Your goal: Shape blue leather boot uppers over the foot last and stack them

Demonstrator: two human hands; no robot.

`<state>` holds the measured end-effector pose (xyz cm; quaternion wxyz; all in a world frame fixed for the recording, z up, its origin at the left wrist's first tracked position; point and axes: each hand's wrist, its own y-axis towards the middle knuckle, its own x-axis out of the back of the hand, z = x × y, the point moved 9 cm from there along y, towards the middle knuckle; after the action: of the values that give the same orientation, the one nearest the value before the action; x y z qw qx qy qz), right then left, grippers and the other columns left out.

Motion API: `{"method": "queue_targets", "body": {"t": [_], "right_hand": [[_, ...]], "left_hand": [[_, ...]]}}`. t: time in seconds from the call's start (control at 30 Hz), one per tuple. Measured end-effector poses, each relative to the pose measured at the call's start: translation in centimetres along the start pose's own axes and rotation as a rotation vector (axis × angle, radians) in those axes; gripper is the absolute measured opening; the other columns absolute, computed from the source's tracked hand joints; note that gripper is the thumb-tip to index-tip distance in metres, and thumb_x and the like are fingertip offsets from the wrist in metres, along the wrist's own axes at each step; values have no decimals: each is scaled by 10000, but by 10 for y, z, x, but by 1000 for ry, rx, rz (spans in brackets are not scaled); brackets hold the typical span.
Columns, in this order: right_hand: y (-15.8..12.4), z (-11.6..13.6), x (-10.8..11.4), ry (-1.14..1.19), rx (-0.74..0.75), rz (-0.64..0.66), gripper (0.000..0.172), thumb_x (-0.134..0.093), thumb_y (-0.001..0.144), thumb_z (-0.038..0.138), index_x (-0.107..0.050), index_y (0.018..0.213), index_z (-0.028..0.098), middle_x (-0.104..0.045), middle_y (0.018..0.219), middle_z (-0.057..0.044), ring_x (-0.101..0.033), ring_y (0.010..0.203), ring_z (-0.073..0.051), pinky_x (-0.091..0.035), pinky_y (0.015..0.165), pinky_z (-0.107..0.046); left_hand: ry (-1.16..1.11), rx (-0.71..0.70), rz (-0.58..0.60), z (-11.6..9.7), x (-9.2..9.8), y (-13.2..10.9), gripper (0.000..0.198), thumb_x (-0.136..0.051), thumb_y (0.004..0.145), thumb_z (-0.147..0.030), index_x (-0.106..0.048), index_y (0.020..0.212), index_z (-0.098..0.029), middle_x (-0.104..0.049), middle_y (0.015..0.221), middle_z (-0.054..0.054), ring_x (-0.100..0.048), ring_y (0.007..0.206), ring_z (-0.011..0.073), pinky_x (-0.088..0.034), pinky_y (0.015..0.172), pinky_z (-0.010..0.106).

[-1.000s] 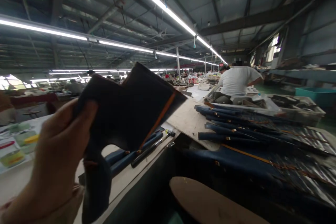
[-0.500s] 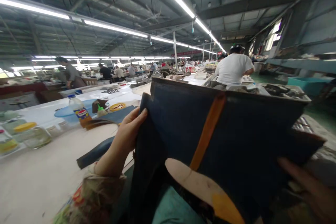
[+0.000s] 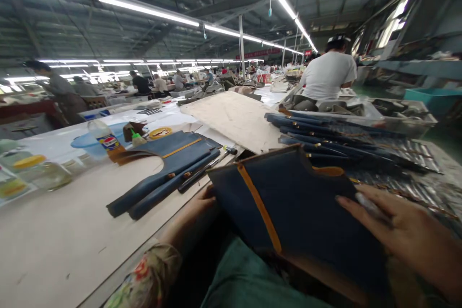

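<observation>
A dark blue leather panel (image 3: 296,207) with an orange strip (image 3: 258,207) down its face is tilted over my lap. Its left edge is gripped by my left hand (image 3: 198,207), the fingers partly hidden behind it. At the right edge, my right hand (image 3: 400,226) has its thumb lying on the blue leather and its fingers curled, with a small whitish object (image 3: 371,207) between thumb and forefinger that I cannot name. Left of the panel, similar blue pieces (image 3: 173,154) lie on the table beside a hammer-like tool (image 3: 227,150).
Stacked blue leather pieces (image 3: 325,137) with shiny metal parts lie to the right. A pale board (image 3: 231,115) covers the table ahead. Bottle (image 3: 108,142), glass jar (image 3: 46,180) and blue basin (image 3: 81,142) stand left. A person in white (image 3: 328,74) sits beyond a bin (image 3: 404,122).
The panel has been lowered and turned, uncovering the blue pieces on the table and the stack at right. My left hand has moved down; my right has come up to the panel's right edge.
</observation>
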<state>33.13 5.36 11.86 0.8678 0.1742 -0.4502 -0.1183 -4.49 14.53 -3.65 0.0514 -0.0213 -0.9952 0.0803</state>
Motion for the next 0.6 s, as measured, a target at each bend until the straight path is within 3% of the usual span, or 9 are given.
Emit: {"method": "queue_targets", "body": {"t": [0.1,0.17,0.27,0.37,0.47,0.53,0.6], "right_hand": [[-9,-20,-12,-53,8,91,491,-457,752,679,-685,809,248,-716,827,-55,-674,735,-213,-538,665,-275],[-16,-37,-11,-82,-5,78,535,-427,764,701,-684,889,248,-712,906,-60,-674,806,-222,-539,736,-299],[-33,-63,-11,-119,-17,47,531,-422,794,676,-672,947,234,-694,963,-72,-659,871,-224,-526,803,-332],[-58,-94,-24,-156,-22,65,445,-461,822,598,-669,938,222,-685,975,-76,-646,903,-228,-523,811,-354],[-87,-121,-43,-177,5,60,379,-487,826,531,-672,935,219,-685,978,-78,-644,917,-234,-532,803,-364],[-104,-129,-54,-175,17,41,344,-491,831,477,-663,974,216,-682,988,-77,-643,927,-230,-540,795,-356],[-114,-129,-61,-154,11,42,310,-499,837,412,-644,1024,212,-674,990,-72,-644,920,-214,-544,786,-331]], "left_hand": [[43,122,112,57,-48,-12,416,-712,520,-184,-690,934,-147,-696,790,51,-628,763,251,-480,715,372],[56,145,149,81,-74,-20,388,-674,539,-158,-692,926,-135,-686,744,47,-628,744,248,-483,712,378],[80,133,146,95,-84,-19,403,-647,569,-190,-676,964,-121,-689,778,66,-633,763,258,-492,710,385],[128,60,44,83,-58,-7,446,-639,613,-296,-636,1028,-132,-685,949,95,-620,924,285,-477,833,416],[198,-73,-114,52,-32,-4,449,-572,709,-394,-587,1093,-162,-623,1133,93,-521,1138,279,-373,1008,429],[325,-253,-159,21,-39,-14,383,-514,786,-379,-580,1109,-186,-603,1163,83,-517,1143,255,-369,1018,431],[493,-491,-103,-11,-74,-33,298,-470,849,-311,-595,1096,-201,-611,1141,81,-548,1094,231,-414,982,419]]}}
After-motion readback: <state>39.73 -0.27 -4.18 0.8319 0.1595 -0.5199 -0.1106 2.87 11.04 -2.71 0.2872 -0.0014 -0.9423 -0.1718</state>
